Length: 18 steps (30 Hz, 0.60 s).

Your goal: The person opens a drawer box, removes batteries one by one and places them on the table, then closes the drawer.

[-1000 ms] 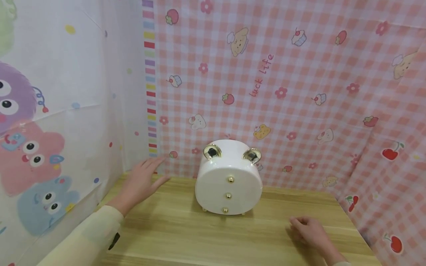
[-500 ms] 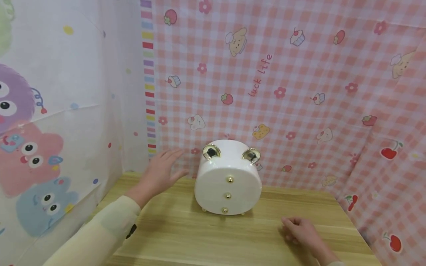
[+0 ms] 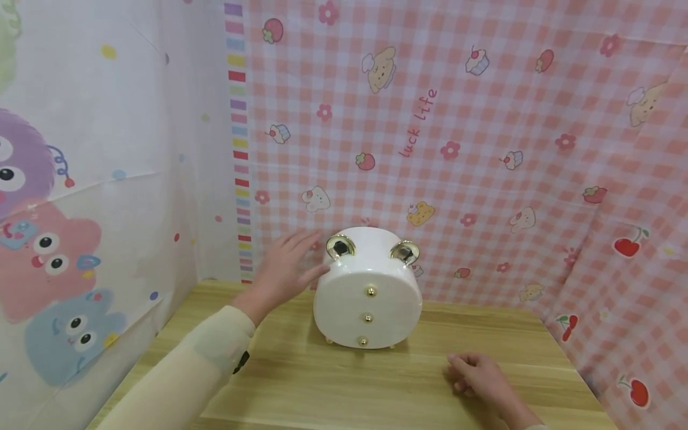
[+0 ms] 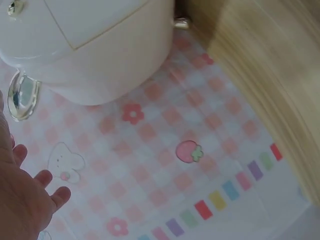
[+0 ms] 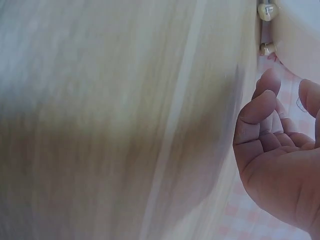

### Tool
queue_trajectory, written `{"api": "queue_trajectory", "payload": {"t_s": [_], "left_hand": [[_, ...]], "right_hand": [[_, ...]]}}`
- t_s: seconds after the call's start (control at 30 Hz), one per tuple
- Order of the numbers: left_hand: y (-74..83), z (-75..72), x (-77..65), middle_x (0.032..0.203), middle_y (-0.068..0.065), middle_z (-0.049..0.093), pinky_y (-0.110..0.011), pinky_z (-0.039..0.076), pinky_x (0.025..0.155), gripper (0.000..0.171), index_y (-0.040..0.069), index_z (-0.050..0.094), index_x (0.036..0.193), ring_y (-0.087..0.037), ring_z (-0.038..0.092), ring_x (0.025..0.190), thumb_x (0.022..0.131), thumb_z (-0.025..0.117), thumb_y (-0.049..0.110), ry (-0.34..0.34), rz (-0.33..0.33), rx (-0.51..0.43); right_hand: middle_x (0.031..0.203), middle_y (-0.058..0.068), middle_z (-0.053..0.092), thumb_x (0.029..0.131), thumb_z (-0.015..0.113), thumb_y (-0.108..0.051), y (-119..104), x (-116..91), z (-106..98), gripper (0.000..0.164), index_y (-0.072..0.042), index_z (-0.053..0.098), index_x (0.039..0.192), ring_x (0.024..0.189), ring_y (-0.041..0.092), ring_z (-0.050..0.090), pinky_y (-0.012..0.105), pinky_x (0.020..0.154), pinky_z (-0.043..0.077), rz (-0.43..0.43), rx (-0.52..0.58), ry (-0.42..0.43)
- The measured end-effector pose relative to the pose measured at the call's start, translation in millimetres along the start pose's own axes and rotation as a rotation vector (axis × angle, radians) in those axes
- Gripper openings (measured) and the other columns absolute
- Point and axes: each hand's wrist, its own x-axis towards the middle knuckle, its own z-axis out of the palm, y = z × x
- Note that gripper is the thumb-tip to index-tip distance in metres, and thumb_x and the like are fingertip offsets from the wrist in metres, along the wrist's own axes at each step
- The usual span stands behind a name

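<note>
A white rounded storage box [image 3: 366, 310] with gold knobs down its front and two gold-rimmed ears stands on small gold feet on the table. My left hand [image 3: 287, 269], fingers extended, is beside the box's left ear, its fingertips right at the ear in the head view. In the left wrist view the same hand [image 4: 25, 195] is partly cut off at the edge, below the ear [image 4: 23, 95]. My right hand [image 3: 478, 376] rests low over the table to the right of the box, fingers loosely curled and holding nothing. The right wrist view shows that hand [image 5: 275, 155] with bent fingers.
The wood-grain table [image 3: 322, 388] ends against a pink checked cloth [image 3: 473, 179] behind the box. A white cloth with cartoon figures [image 3: 107, 239] hangs along the left side. More checked cloth with cherries [image 3: 639, 334] runs along the right side.
My left hand has moved right, from the left part of the table up to the box's left ear. My right hand has shifted slightly left. The box stays in place.
</note>
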Motion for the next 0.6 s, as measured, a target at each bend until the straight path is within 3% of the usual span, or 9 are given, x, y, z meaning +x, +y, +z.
{"api": "queue_trajectory", "payload": {"t_s": [0.33,0.6], "left_hand": [[22.7,5.8,24.6,0.159,-0.008,0.058,-0.056,0.032,0.132,0.071,0.016,0.051,0.159,-0.036,0.049,0.152,0.102,0.068,0.055,0.019,0.027,0.034],[37.6,11.6,32.0,0.159,-0.006,0.058,-0.063,0.028,0.131,0.069,0.02,0.054,0.158,-0.043,0.04,0.156,0.101,0.068,0.056,-0.003,-0.008,-0.045]], "right_hand": [[0.104,0.006,0.079,0.108,0.062,-0.041,-4,-1,14,0.047,0.004,0.07,0.124,0.078,0.018,0.069,0.032,0.067,0.058,-0.002,0.032,-0.031],[0.107,0.007,0.079,0.108,0.062,-0.042,-8,-2,22,0.055,0.008,0.065,0.131,0.079,0.018,0.07,0.033,0.069,0.059,-0.022,0.057,-0.092]]}}
